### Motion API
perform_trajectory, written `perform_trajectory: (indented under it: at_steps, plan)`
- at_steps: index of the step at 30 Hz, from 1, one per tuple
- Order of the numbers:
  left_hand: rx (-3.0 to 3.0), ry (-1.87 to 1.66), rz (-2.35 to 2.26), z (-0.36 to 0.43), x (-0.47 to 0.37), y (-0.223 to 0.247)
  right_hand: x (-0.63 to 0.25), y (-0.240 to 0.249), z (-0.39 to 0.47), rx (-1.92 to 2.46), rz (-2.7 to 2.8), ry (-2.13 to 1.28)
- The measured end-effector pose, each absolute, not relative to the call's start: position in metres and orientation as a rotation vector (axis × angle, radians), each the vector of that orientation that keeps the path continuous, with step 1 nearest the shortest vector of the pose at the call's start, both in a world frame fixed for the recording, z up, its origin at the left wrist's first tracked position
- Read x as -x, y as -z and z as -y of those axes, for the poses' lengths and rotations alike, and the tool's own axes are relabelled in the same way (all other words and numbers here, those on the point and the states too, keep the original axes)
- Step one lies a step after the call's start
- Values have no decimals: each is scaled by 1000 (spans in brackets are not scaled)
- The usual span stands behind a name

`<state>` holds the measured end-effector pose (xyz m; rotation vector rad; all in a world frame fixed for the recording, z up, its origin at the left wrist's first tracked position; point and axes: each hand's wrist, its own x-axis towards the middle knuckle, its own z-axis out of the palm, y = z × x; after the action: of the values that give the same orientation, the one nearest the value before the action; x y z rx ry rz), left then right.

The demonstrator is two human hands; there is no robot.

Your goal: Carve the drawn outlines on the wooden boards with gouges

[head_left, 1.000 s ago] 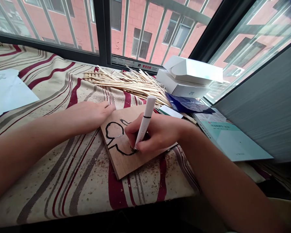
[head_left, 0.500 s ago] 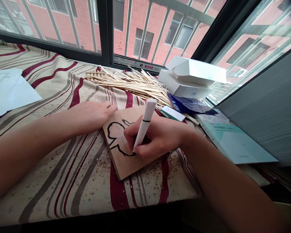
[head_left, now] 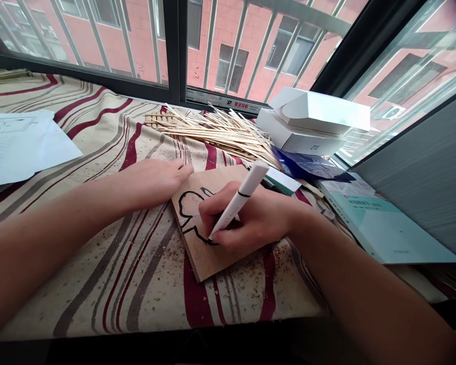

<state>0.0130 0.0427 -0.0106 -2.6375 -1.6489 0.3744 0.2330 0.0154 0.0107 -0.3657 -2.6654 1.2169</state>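
Note:
My right hand is closed around a white marker pen, its barrel leaning up to the right. The pen's tip is down by the fingers, at the lower end of a thick black outline drawn on a square wooden board. Part of the drawing is hidden under this hand. My left hand rests at the board's far left corner, its fingers bent against the edge; the fingertips are partly hidden. The board lies flat and at an angle on a striped cloth.
Thin wooden sticks lie heaped beyond the board. White boxes stand by the window, with dark blue plastic in front. A pale green book is at right, paper sheets at left. Crumbs dot the cloth near its front edge.
The camera view has shifted, so the whole scene sits further right. The pen leans more to the right in my right hand. My left hand stays at the board's corner.

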Motion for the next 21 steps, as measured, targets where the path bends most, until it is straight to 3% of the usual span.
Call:
perform_trajectory:
  at_steps: [21]
  plan:
    - [2627,-356,1688,-42,-15,11,-232,-14,-12,398,2704,-1224]
